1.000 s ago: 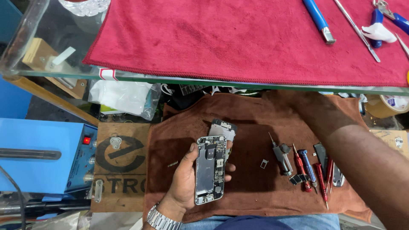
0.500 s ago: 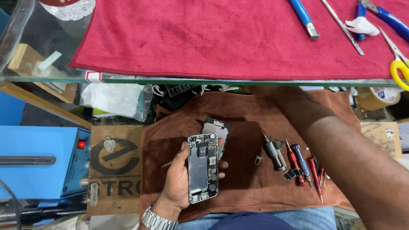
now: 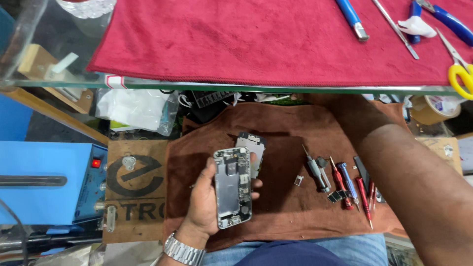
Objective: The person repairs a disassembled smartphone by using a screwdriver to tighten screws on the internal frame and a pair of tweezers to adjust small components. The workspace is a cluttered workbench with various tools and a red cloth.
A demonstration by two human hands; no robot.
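An opened smartphone housing, its inner parts and circuit boards exposed, is held upright in the left hand above a brown cloth spread on a lower shelf. The housing is gripped along its edges, the thumb on its left side and the fingers wrapped behind and around its right side. A metal wristwatch is worn on that wrist. Just behind the housing, a separate phone part with a dark frame lies on the cloth, partly hidden by the housing.

The right hand is not seen; only the right forearm is visible, stretched from the lower right up under the glass counter, so whether those fingers are clenched or released cannot be told.

To the right of the housing, near the forearm, a row of small tools is laid on the cloth: a grey screwdriver, red screwdrivers and a blue screwdriver. A small metal piece lies between the housing and the tools.

On the glass counter, a red towel is spread, carrying a blue-handled tool, tweezers and yellow-handled scissors. At the left, a blue machine with a red switch stands beside a brown board.
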